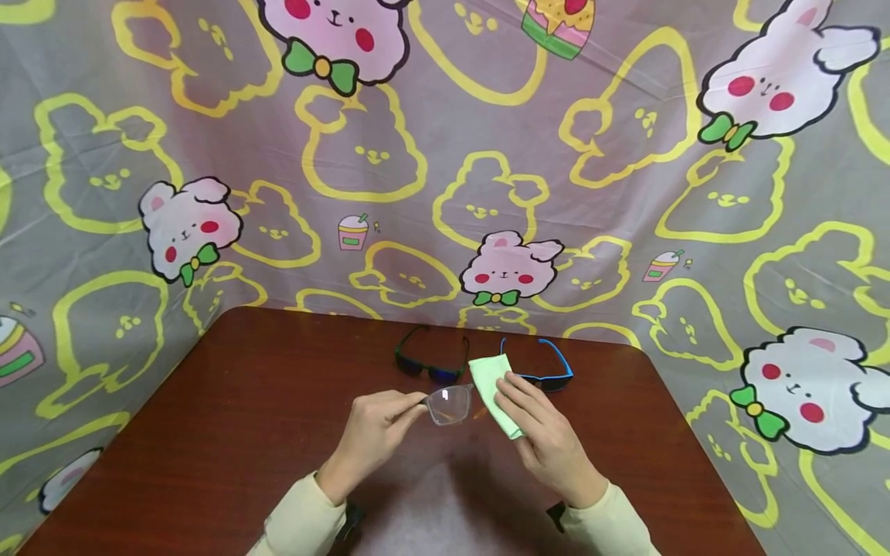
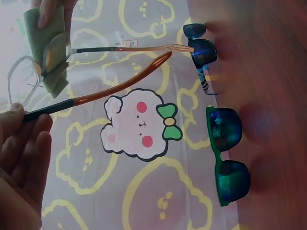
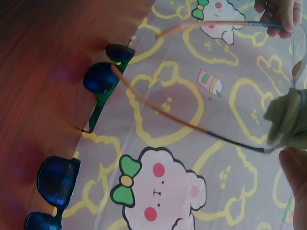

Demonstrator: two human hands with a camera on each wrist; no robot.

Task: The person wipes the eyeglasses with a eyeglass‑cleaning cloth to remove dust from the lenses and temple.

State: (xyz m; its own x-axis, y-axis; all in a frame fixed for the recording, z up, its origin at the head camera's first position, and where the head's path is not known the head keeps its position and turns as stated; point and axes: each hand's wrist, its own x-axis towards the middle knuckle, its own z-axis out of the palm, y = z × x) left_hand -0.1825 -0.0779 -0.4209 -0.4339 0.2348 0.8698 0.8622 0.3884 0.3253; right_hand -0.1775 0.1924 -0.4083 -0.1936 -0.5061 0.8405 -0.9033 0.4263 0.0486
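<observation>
A pair of clear eyeglasses (image 1: 448,407) is held up above the table, its temples dark near the hinges and orange-brown toward the tips. My left hand (image 1: 375,428) pinches the frame by the hinge on the left side, thumb on top in the left wrist view. In my right hand (image 1: 548,439) is a folded light green cloth (image 1: 489,384), which covers the right-hand lens. The right wrist view shows the cloth (image 3: 280,112) against that lens, with the thumb beside the hinge. Part of the right lens is hidden by cloth and fingers.
Dark-lensed sunglasses with green frames (image 1: 433,374) lie on the brown table (image 1: 278,417) beyond my hands. Blue-framed sunglasses (image 1: 560,369) lie to their right, partly behind the cloth. A bunny-patterned curtain (image 1: 389,185) surrounds the table's back and sides.
</observation>
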